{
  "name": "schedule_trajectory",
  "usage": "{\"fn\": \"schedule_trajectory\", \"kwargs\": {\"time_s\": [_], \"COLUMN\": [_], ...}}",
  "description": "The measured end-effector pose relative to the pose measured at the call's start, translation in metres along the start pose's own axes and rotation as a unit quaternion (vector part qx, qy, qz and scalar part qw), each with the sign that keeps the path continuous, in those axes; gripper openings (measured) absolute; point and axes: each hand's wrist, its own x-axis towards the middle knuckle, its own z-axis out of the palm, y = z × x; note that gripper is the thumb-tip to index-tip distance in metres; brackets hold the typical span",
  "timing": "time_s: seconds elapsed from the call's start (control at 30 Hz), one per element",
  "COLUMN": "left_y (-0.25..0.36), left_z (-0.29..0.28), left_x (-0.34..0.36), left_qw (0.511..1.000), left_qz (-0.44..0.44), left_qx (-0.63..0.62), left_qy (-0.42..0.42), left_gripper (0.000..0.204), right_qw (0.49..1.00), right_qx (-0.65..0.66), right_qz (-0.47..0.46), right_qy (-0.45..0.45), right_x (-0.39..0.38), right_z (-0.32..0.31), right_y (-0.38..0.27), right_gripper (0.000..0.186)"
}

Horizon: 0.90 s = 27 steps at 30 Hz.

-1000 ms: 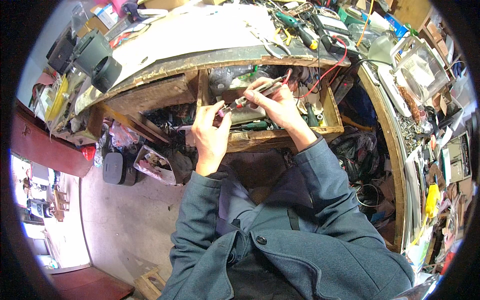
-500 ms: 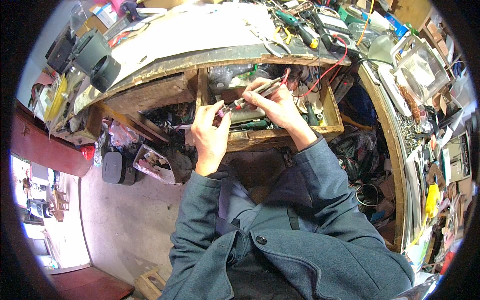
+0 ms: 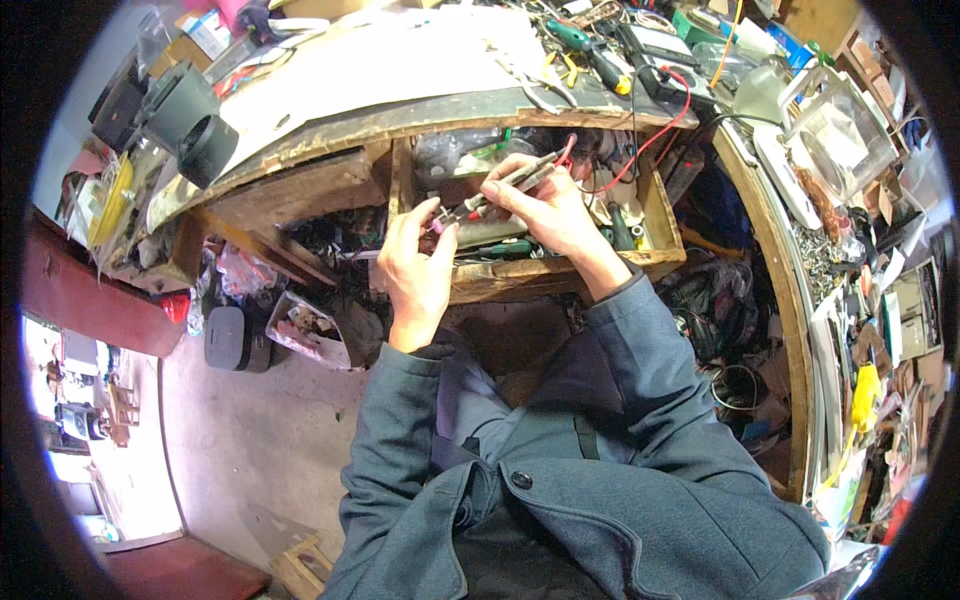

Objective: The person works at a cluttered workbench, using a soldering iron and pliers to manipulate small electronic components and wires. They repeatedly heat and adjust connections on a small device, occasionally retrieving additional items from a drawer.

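Observation:
Over the open wooden drawer (image 3: 600, 268), my right hand (image 3: 550, 212) is closed around a pair of test probes (image 3: 532, 174), pinched side by side between thumb and fingers. Their tips slant down to the left. My left hand (image 3: 412, 268) pinches a small part with a pinkish-purple body (image 3: 437, 226) between thumb and fingertips. The probe tips are at this part; whether they touch it is too small to tell. A red lead (image 3: 645, 160) curves from the drawer up to a dark device (image 3: 678, 88) on the bench.
The drawer holds a dark-handled tool (image 3: 621, 228) and plastic bags (image 3: 450, 150). Pliers (image 3: 545, 95) and a screwdriver (image 3: 610, 75) lie on the bench beside a large white sheet (image 3: 390, 60). A clear plastic box (image 3: 845, 135) stands at right; a black case (image 3: 228, 338) is on the floor.
Both hands keep their grips and have barely shifted. The part in my left hand and the probe tips sit at a slightly different angle.

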Motion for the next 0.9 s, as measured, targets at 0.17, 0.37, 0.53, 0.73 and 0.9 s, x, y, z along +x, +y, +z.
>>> {"fn": "schedule_trajectory", "kwargs": {"time_s": [0.17,0.37,0.53,0.73,0.9], "left_y": [0.0001,-0.0027,-0.0049,-0.0034,-0.003], "left_z": [0.0006,0.0003,0.0008,-0.002,-0.0027], "left_x": [0.0002,-0.0011,-0.0007,-0.0005,0.0003], "left_qw": [1.0,1.0,0.995,0.991,0.988], "left_qz": [-0.019,-0.012,-0.054,-0.084,-0.103], "left_qx": [-0.019,-0.025,-0.08,-0.096,-0.104], "left_qy": [-0.006,0.001,-0.003,-0.025,-0.039], "left_gripper": [0.035,0.034,0.032,0.029,0.03], "right_qw": [1.0,1.0,1.0,0.998,0.997], "right_qx": [0.015,0.005,0.019,0.059,0.065], "right_qz": [0.001,-0.002,-0.001,0.012,-0.005], "right_qy": [0.001,0.006,0.019,0.025,0.045], "right_x": [0.0008,0.0003,0.0018,0.0026,0.003], "right_z": [-0.0011,0.001,0.0,-0.0006,-0.0006], "right_y": [0.0025,0.0011,0.0058,0.0048,0.0045], "right_gripper": [0.015,0.016,0.015,0.016,0.018]}}
